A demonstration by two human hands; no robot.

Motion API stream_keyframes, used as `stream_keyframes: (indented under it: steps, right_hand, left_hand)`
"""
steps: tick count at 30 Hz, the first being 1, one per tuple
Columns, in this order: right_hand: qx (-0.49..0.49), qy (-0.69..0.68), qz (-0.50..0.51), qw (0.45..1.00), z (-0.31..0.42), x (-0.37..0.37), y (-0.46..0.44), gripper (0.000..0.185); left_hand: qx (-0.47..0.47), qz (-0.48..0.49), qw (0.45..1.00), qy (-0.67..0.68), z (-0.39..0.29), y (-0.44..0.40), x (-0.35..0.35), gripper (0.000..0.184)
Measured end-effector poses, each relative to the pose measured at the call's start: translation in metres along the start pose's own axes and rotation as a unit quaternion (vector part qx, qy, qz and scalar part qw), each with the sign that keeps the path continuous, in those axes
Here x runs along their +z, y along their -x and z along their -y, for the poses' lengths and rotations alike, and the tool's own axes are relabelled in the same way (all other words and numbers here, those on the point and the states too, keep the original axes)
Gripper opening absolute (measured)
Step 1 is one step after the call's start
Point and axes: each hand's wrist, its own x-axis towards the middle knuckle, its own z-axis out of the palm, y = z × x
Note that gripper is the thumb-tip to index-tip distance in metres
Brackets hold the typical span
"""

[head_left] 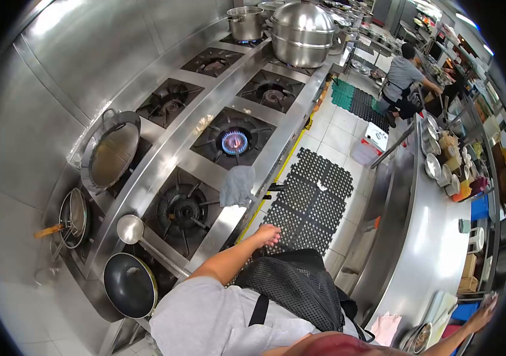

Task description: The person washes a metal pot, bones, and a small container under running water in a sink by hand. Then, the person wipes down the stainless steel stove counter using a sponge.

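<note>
My left hand [269, 235] hangs above the black floor mat [309, 204], its fingers curled in with nothing visible in them. A grey cloth [238, 186] lies on the stove's front edge beyond it. Far off at the lower right, my right hand [488, 305] is raised by the shelving, its fingers closed around something small and pale that I cannot make out. Nearest to it are a white cutting board [441, 314] and a metal bowl with food [422, 338] on the steel counter [407, 267].
One burner [234, 142] burns blue. Along the range stand a large wok [110, 157], a black pan [129, 285], a ladle [130, 229] and a big steamer [302, 35]. Another person [404, 80] bends at the far counter, near a white box [376, 136] on the floor.
</note>
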Motion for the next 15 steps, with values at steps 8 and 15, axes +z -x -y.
stream_keyframes:
  steps: [8,15]
  right_hand:
    - [-0.063,0.256,-0.029,0.964,0.007,0.015,0.006,0.043]
    - [-0.003,0.368,0.029,0.929,0.062,-0.033,-0.016,0.057]
  left_hand:
    - [-0.036,-0.047,0.996,0.061,0.004,-0.074,-0.024,0.021]
    - [-0.033,-0.212,0.976,0.030,0.022,-0.127,-0.028,0.050]
